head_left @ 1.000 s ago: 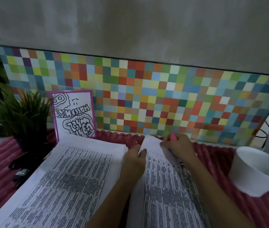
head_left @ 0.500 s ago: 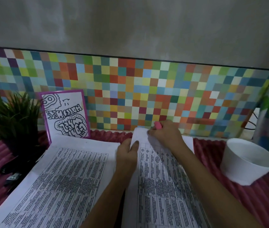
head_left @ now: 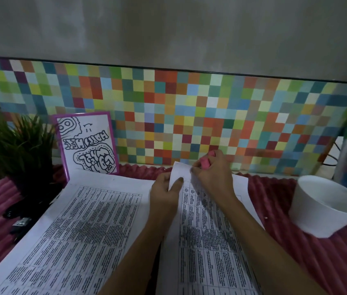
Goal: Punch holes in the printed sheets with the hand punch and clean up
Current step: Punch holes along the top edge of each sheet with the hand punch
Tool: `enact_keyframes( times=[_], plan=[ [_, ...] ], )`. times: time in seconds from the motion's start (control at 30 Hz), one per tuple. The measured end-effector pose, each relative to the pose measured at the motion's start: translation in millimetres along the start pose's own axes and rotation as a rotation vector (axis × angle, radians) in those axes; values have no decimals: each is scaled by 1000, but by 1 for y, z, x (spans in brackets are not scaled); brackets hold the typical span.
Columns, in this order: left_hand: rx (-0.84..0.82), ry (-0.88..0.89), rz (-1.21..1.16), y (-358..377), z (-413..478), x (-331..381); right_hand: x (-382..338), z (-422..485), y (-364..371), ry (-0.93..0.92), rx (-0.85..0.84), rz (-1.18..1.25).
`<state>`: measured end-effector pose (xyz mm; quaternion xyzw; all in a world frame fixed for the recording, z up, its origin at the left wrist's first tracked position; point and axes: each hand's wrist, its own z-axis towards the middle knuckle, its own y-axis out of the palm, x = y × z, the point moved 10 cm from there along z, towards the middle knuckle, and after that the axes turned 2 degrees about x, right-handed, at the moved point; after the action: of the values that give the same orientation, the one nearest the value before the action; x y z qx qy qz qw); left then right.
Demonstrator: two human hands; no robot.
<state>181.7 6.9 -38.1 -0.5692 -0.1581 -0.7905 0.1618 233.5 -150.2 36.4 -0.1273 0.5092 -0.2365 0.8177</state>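
Head view, dim light. R sheet pile [head_left: 211, 241] lies on the pink ribbed mat [head_left: 327, 262] covering the tabletop, printed w/ dense table text. Its top sheet's far-L corner is lifted off the pile.

Left hand [head_left: 164, 194]: grip pinching that lifted corner, thumb [head_left: 179, 181] on the printed side, other fingers behind the paper.

Right hand [head_left: 213, 174]: grip curled round the pink hand punch [head_left: 206, 161], at the far edge of the same corner, just beside the left hand. Only the punch's pink body shows between the fingers. Can't tell if paper sits in its slot.

L sheet pile [head_left: 79, 231] lies flat beside the R one, touching or overlapping under the left forearm; can't tell which.

White bowl [head_left: 325, 206] upright on the mat, R of the sheets, apart from them. Tiny white speck [head_left: 265, 218] on the mat btw R pile and bowl.

Purple-framed doodle card [head_left: 87, 143] leans on the multicolour checker wall panel [head_left: 189, 116], behind the L pile. Green spiky plant [head_left: 17, 150] far L. Dark objs [head_left: 17, 211] at its base, too dark to ID.
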Motion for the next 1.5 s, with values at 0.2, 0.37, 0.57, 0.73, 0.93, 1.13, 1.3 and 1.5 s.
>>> enact_keyframes(
  times=[0.2,0.37,0.57,0.73,0.93,1.13,1.3,1.5],
  plan=[
    [46,15,39,-6,0,10,9,7,6,44,-125,2],
    [45,-1,52,-6,0,8,15,10,11,29,-208,7],
    [-64,235,205,8,-11,41,12,9,10,10,-201,4],
    [-197,124,298,20,-10,17,13,10,12,-2,-215,-13],
    [-129,15,279,8,-6,11,8,6,19,-29,-325,-153],
    [-104,300,908,14,-21,28,30,-10,38,50,-425,-400],
    [-122,412,1125,23,-23,33,44,-10,38,111,-422,-380],
    [-83,375,1017,17,-19,29,47,-12,47,118,-485,-365]
  ],
)
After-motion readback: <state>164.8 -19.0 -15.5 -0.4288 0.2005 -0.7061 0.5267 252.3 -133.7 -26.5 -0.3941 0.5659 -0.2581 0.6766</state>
